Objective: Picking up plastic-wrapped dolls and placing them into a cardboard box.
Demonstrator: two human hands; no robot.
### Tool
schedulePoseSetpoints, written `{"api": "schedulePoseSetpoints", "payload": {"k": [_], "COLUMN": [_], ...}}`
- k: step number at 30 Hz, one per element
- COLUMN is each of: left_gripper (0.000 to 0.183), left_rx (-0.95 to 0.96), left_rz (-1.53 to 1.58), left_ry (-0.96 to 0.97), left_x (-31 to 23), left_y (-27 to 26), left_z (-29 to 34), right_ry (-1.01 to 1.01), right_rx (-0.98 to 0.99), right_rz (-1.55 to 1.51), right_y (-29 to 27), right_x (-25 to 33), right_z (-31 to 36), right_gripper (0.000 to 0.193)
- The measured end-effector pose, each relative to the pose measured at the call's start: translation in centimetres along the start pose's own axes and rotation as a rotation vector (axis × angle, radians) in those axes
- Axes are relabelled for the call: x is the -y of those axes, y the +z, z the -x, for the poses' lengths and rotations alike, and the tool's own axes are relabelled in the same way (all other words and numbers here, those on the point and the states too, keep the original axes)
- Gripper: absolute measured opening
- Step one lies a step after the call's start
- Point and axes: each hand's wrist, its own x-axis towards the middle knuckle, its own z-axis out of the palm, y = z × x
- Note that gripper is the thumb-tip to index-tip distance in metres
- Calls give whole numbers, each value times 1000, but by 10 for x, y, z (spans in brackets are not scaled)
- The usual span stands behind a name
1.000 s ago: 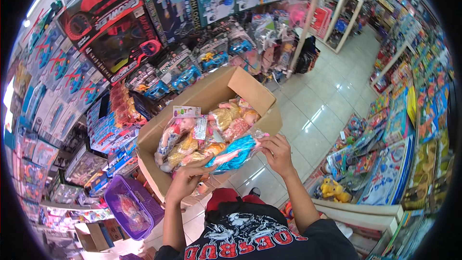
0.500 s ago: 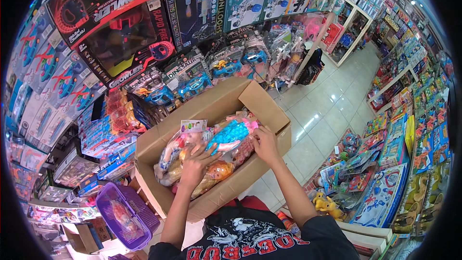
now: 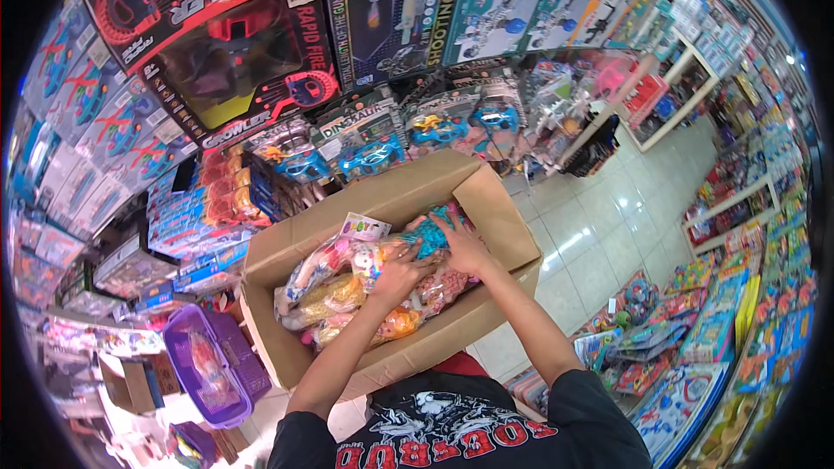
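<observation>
An open cardboard box (image 3: 343,197) in front of me holds several dolls in clear plastic bags. Near its far right part lies a bagged doll with turquoise hair (image 3: 428,235). My right hand (image 3: 466,252) rests on that doll with its fingers spread across the hair. Close beside it, my left hand (image 3: 403,270) lies over the bags at the doll's near left side, fingers stretched and partly overlapping the plastic. A printed header card (image 3: 365,227) sticks up from a bag left of the hands. Yellow-haired bagged dolls (image 3: 337,297) fill the near left part.
A purple basket (image 3: 252,373) with a bagged doll inside stands left of the box. Blister-packed toy cars (image 3: 372,156) and a large boxed toy (image 3: 243,61) line the display beyond. Tiled floor (image 3: 599,208) and toy-filled shelves (image 3: 712,321) lie to the right.
The turquoise-haired doll has gone lower among the other bags. My right hand has shifted from pinching at its right edge to spreading over it, and my left hand has moved right, closer to it.
</observation>
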Motion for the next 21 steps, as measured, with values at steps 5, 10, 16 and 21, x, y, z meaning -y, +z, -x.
{"api": "schedulePoseSetpoints", "payload": {"k": [5, 10, 16, 21], "left_gripper": [39, 35, 31, 26], "left_rx": [20, 82, 147, -144], "left_rz": [4, 119, 237, 375], "left_ry": [-48, -152, -287, -394], "left_x": [-4, -9, -25, -42], "left_y": [27, 35, 20, 14], "left_z": [-12, -27, -47, -44], "right_ry": [135, 18, -69, -194], "right_rx": [393, 493, 478, 252], "right_rz": [274, 375, 279, -267], "right_y": [1, 14, 25, -11], "right_x": [-26, -61, -86, -86], "right_z": [-19, -35, -25, 7], "right_gripper": [75, 68, 66, 51]}}
